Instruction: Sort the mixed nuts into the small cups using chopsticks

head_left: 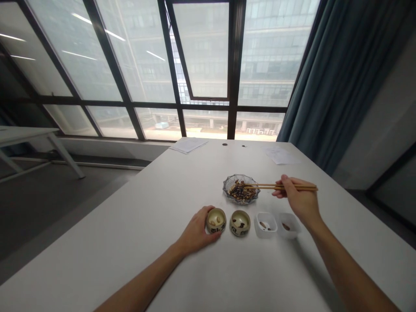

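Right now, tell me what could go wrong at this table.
The thin wooden chopsticks in the right hand could lose a dark seed-like piece over the rim of the clear ribbed glass bowl. The left hand against the round gold-glazed ceramic cup might nudge it into the matching cup standing close beside it.

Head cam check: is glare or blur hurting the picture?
In the head view, the windows are washed out by glare, the wide lens bows the window frames and table edge, the right forearm casts a soft shadow on the table, and the chopsticks and glass dish look fairly sharp, but the small pieces blur together.
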A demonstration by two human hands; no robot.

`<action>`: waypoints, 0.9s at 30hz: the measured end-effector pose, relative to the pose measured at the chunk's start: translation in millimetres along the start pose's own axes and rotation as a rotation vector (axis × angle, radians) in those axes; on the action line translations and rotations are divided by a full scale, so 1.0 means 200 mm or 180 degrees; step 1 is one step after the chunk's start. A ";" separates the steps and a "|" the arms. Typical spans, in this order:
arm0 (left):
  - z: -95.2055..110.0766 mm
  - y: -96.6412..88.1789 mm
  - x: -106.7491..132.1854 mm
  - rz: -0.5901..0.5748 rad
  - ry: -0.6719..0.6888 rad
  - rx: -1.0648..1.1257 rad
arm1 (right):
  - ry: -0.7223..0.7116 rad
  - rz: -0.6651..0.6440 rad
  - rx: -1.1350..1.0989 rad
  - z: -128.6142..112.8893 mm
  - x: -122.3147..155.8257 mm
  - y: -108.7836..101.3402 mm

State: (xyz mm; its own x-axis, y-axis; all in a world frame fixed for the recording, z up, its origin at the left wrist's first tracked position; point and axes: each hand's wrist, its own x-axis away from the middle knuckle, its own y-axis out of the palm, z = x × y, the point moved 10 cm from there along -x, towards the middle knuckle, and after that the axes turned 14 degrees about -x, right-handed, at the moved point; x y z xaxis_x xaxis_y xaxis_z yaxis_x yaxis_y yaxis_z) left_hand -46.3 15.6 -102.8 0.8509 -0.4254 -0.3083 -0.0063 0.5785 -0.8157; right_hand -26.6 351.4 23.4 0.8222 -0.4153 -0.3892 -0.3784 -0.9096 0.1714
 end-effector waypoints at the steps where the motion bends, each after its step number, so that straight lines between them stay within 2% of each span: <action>1: 0.00 0.00 0.00 -0.0010 0.0005 0.0022 | 0.0014 -0.0014 0.0037 0.03 -0.03 -0.01; 6: -0.01 0.02 0.00 -0.0097 0.0060 0.0031 | 0.0150 -0.0163 0.0326 0.16 -0.09 -0.04; 11: -0.01 0.02 0.00 -0.0077 0.0139 -0.0082 | 0.0105 -0.0409 0.0587 0.17 -0.09 -0.03; 14: 0.02 -0.02 0.00 0.0171 0.0313 -0.0304 | -0.0044 -0.0744 0.0787 0.16 -0.07 0.02; 17: 0.08 -0.09 0.02 0.0580 0.0595 -0.0651 | -0.0165 -0.1038 0.0946 0.15 -0.04 0.07; 21: 0.20 -0.16 0.05 0.0995 0.0989 -0.0898 | -0.0164 -0.1208 0.0941 0.16 -0.02 0.12; 24: 0.28 -0.18 0.08 0.1067 0.1247 -0.0952 | -0.0170 -0.1269 0.0994 0.15 -0.01 0.15; 27: 0.33 -0.17 0.09 0.1067 0.1396 -0.0988 | -0.0193 -0.1286 0.1068 0.15 -0.02 0.15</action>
State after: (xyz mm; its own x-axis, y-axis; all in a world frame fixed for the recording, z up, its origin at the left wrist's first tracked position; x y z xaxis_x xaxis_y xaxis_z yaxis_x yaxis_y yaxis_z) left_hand 3.7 32.9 -48.1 0.4822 -0.5399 -0.6899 -0.4432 0.5290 -0.7237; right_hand -53.7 324.8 2.5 0.9084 -0.0218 -0.4176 -0.1598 -0.9409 -0.2985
